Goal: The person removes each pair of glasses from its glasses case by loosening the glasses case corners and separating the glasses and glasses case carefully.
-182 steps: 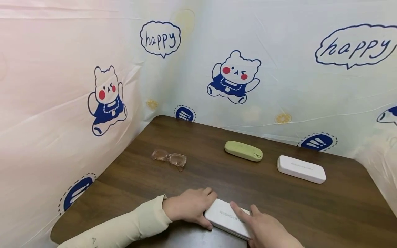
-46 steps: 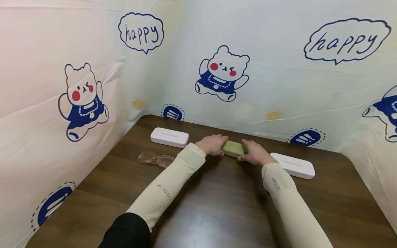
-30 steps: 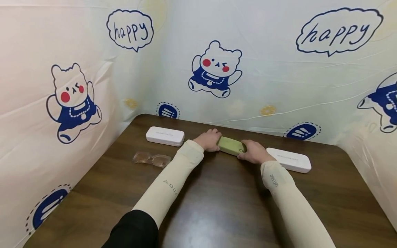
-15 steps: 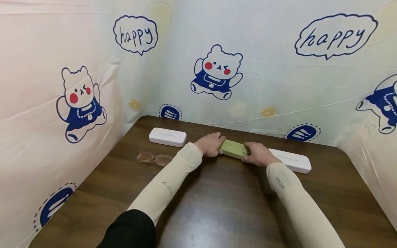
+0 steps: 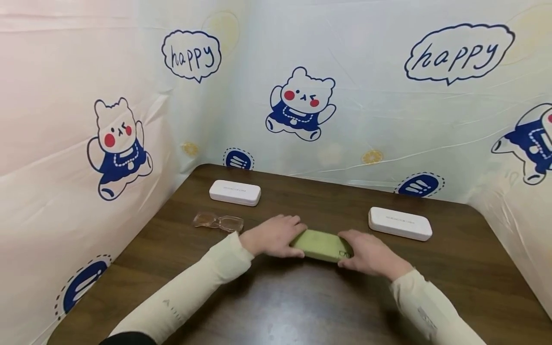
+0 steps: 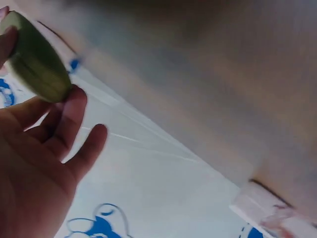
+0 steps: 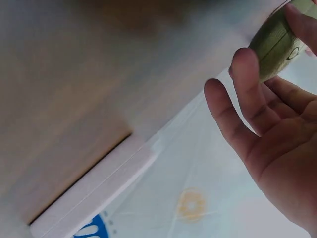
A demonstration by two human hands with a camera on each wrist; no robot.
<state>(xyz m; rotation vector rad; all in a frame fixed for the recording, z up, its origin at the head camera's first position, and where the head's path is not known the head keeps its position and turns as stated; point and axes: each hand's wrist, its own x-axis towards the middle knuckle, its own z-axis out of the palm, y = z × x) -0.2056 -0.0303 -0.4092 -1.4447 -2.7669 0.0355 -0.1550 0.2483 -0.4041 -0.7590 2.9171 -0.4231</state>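
Note:
A green glasses case (image 5: 321, 245) with a small glasses drawing on its lid is held between my two hands over the middle of the table. My left hand (image 5: 276, 237) grips its left end, thumb in front and fingers behind. At the other end my right hand (image 5: 371, 254) grips it the same way. In the left wrist view the case (image 6: 37, 59) sits between thumb and fingertips of the left hand (image 6: 39, 163). The right wrist view has the case (image 7: 280, 44) pinched by the right hand (image 7: 282, 134). The lid looks closed.
A white glasses case (image 5: 235, 192) lies at the back left, and clear-framed glasses (image 5: 219, 222) lie in front of it near my left forearm. Another white glasses case (image 5: 400, 224) lies at the right. Printed cloth (image 5: 366, 105) hangs behind the brown table (image 5: 293, 306).
Both hands have brought the green case from the back of the table toward me. Earlier, they held a white case at the front; a white case now lies at the back left.

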